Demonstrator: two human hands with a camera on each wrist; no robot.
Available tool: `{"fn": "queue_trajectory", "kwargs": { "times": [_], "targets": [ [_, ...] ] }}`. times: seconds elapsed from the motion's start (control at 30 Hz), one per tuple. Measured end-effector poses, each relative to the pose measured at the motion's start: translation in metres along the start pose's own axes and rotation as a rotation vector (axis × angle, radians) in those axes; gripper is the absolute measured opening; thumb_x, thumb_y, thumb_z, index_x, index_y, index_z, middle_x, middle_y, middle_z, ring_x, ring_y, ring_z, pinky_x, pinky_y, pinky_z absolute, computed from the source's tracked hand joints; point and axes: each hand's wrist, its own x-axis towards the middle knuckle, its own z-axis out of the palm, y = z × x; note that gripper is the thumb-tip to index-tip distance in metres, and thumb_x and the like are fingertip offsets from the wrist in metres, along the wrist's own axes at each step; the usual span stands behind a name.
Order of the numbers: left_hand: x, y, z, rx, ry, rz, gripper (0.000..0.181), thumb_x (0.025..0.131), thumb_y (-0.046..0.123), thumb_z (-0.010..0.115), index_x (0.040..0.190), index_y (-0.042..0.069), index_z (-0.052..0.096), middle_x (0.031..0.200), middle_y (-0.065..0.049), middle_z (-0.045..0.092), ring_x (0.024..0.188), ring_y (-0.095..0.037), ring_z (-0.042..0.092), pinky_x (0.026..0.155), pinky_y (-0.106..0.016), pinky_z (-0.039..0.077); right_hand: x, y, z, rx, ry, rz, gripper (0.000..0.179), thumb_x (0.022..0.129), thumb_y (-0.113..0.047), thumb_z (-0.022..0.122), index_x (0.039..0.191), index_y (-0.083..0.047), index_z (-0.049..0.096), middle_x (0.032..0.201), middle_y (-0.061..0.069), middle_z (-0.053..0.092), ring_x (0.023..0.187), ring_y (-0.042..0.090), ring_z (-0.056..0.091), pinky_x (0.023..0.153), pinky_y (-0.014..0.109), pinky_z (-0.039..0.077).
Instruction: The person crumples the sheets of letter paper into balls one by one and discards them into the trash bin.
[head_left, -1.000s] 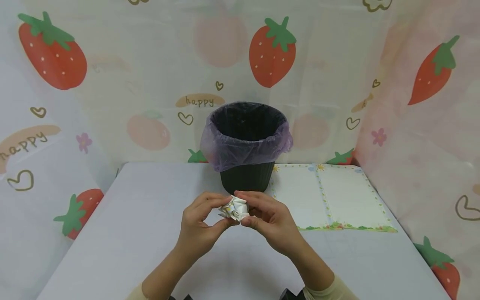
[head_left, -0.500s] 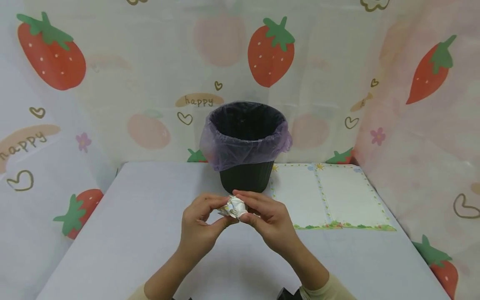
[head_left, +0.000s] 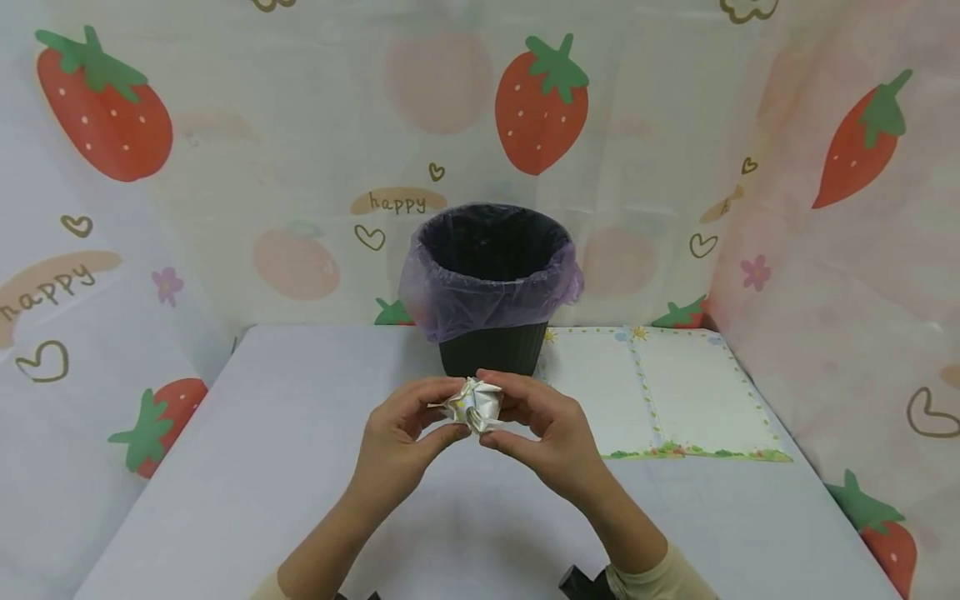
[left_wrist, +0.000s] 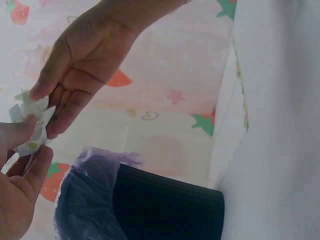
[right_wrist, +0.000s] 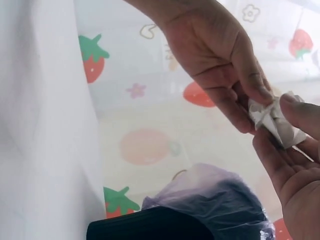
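Note:
A crumpled ball of white paper (head_left: 477,405) with bits of coloured print is held between both hands, above the table in front of the bin. My left hand (head_left: 401,437) pinches its left side between thumb and fingers. From the right, my right hand (head_left: 551,433) grips it the same way. Both wrist views show the paper ball (left_wrist: 36,125) between the two sets of fingertips; in the right wrist view the crumpled paper (right_wrist: 279,120) is partly covered by thumbs and fingers.
Behind the hands stands a black waste bin (head_left: 491,350) lined with a purple bag (head_left: 487,308). To its right, flat on the white table (head_left: 315,400), lie sheets of paper (head_left: 697,392) with decorated borders. Strawberry-printed sheeting (head_left: 300,125) encloses the back and sides.
Both hands have risen slightly with the paper ball, which now shows a different, shinier face between the fingers. The bin and sheets stay where they were.

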Motion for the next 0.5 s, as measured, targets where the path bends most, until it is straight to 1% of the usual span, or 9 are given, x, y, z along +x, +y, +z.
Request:
{"fn": "queue_trajectory", "kwargs": {
  "times": [0.1,0.17,0.33,0.4,0.5],
  "targets": [
    [0.002,0.001,-0.003,-0.01,-0.025,-0.004,0.055,0.08,-0.012,0.08,0.13,0.006,0.067,0.129,-0.012,0.063,0.115,-0.025,0.067,0.096,-0.038,0.058,0.001,-0.001,0.0,0.021,0.006,0.011,0.064,0.081,0.011,0.08,0.14,0.0,0.058,0.141,0.018,0.061,0.111,0.024,0.068,0.094,0.039,0.059],
    [0.002,0.002,-0.004,-0.015,-0.029,-0.01,0.056,0.08,-0.011,0.08,0.131,0.007,0.066,0.13,-0.011,0.063,0.116,-0.025,0.066,0.097,-0.037,0.058,0.001,0.0,-0.001,0.026,0.013,0.012,0.063,0.081,0.011,0.08,0.139,0.0,0.059,0.143,0.017,0.06,0.112,0.024,0.068,0.094,0.038,0.059],
    [0.005,0.004,-0.006,-0.02,-0.032,0.007,0.056,0.08,-0.011,0.081,0.132,0.003,0.065,0.132,-0.013,0.061,0.118,-0.025,0.065,0.098,-0.037,0.057,0.0,0.001,-0.004,0.032,0.043,0.018,0.06,0.082,0.01,0.079,0.138,-0.001,0.06,0.146,0.016,0.058,0.115,0.025,0.067,0.096,0.037,0.058],
    [0.007,0.004,-0.008,-0.014,-0.035,0.015,0.055,0.08,-0.01,0.081,0.132,0.0,0.064,0.132,-0.015,0.061,0.118,-0.024,0.065,0.099,-0.037,0.056,0.001,0.001,-0.006,0.046,0.052,0.017,0.06,0.083,0.011,0.078,0.138,0.001,0.06,0.146,0.016,0.058,0.117,0.026,0.066,0.098,0.037,0.058],
    [0.014,0.002,-0.016,0.004,-0.03,0.015,0.051,0.083,-0.008,0.079,0.132,-0.001,0.064,0.131,-0.016,0.062,0.118,-0.028,0.065,0.1,-0.038,0.056,0.001,0.002,-0.009,0.071,0.064,0.012,0.059,0.084,0.011,0.077,0.139,0.003,0.059,0.147,0.018,0.057,0.119,0.027,0.066,0.099,0.036,0.057]
  ]
}}
